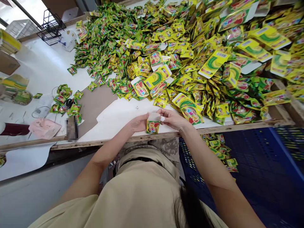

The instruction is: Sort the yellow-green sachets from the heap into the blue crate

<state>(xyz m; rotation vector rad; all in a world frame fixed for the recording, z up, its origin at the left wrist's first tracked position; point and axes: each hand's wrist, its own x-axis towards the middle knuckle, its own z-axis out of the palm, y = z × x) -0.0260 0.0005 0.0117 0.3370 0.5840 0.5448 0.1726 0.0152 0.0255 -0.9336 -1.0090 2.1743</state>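
Note:
Close to the table's front edge, my two hands hold one small candy box (153, 126) between them. The box is yellow and green with a fruit print, and a pale flap stands up at its top. Around its left side my left hand (139, 123) is closed. My right hand (171, 119) pinches the upper right by the flap, with a white wrap on one finger. What lies inside the box cannot be seen. Just right of my right hand lies another yellow box (188, 109), and further back a few boxes (158, 79) rest on the heap.
A large heap of small candy packets (114, 41) covers the back and right of the white table (125, 110). Brown cardboard (92, 104) lies left, beside scissors (69, 103) and a pink bag (45, 127). Below right stands a blue crate (251, 158) with packets. A black wire rack (50, 27) stands far left.

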